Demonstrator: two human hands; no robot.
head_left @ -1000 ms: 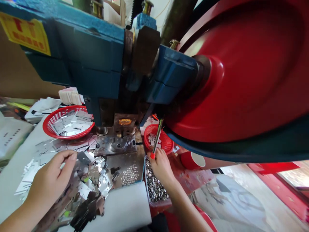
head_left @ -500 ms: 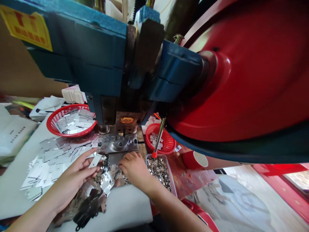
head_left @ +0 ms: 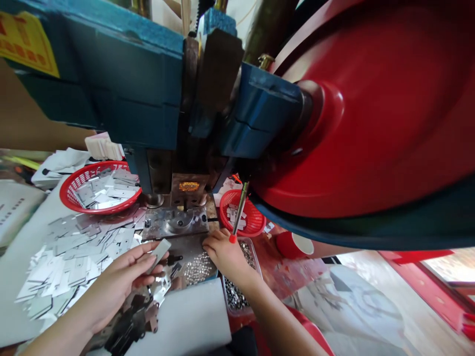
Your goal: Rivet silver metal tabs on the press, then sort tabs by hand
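Observation:
My left hand pinches a small flat metal plate between thumb and fingers, in front of the press's steel die. My right hand is over the left edge of a clear plastic tub of small shiny metal parts. Its fingers are bent and close together, and the fingertips are partly hidden. A lever with a red tip overlaps this hand in view; I cannot tell whether they touch. Small round metal pieces lie on the steel plate between my hands. Dark metal brackets are heaped below my left hand.
A blue press with a large red flywheel stands over the work. Loose metal plates cover the left side. One red basket holds plates; another red basket holds small pieces. A red cup lies at right.
My right hand has moved right from the small round pieces to the tub's edge, uncovering them. My left hand has turned the plate upward and moved slightly right. The camera view has shifted a little.

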